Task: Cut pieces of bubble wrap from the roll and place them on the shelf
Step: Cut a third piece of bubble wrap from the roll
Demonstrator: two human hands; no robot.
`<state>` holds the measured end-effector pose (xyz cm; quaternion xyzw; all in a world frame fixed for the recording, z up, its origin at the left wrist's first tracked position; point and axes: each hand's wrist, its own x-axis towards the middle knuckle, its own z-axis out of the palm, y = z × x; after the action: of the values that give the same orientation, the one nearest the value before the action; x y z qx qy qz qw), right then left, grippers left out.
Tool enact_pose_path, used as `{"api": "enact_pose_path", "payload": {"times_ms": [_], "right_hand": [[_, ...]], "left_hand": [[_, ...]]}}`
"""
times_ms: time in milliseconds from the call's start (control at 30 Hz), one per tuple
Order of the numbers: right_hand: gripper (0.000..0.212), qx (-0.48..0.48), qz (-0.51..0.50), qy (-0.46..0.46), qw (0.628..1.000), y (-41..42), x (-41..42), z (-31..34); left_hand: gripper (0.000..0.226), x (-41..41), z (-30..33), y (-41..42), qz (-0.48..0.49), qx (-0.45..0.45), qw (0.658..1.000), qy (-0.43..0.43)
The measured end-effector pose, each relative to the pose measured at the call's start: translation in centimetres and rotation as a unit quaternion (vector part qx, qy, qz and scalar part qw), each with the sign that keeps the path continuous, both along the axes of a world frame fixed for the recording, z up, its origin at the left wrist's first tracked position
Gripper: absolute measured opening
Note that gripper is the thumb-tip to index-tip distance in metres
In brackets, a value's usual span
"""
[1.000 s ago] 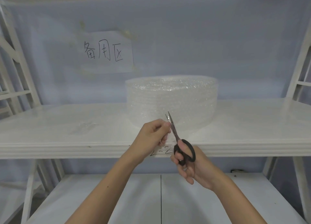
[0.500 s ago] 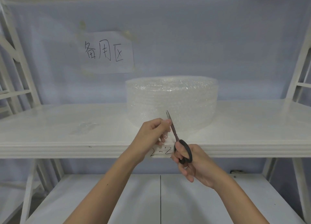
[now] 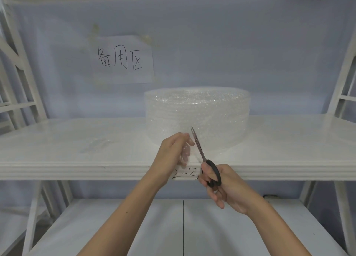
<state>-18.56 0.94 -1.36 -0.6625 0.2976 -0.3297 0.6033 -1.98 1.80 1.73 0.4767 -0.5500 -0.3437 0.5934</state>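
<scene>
At the shelf (image 3: 57,165) edge, left hand (image 3: 173,151) pinches bubble wrap (image 3: 185,152) — right hand (image 3: 227,186) grips upright scissors (image 3: 204,159).

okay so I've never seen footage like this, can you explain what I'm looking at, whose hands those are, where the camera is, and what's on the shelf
There is no machine here, just a person working with bare hands. The picture comes from a wide-angle camera worn on their head, looking forward and down, so the two arms reach in from the bottom edge.

In front is a white shelf with a big roll of clear bubble wrap standing on it. A small clear scrap, probably a piece already cut, lies to the left. A paper sign with handwritten characters is taped to the wall behind.

The left hand pinches the loose end of the wrap pulled off the roll. The right hand holds black-handled scissors, blades pointing up along that loose sheet, ready to cut or mid-cut.
</scene>
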Motion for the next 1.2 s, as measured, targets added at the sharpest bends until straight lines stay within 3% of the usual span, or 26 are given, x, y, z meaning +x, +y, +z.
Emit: {"api": "enact_pose_path", "payload": {"times_ms": [333,1200], "right_hand": [[0.045,0.000,-0.006,0.011,1.000,0.2,0.1,0.2],[0.048,0.025,0.011,-0.009,1.000,-0.2,0.1,-0.5]], "left_hand": [[0.021,0.0,-0.3,-0.1,0.014,-0.031,0.999,-0.035],[0.023,0.4,-0.1,0.3,-0.020,-0.034,0.998,-0.047]]}}
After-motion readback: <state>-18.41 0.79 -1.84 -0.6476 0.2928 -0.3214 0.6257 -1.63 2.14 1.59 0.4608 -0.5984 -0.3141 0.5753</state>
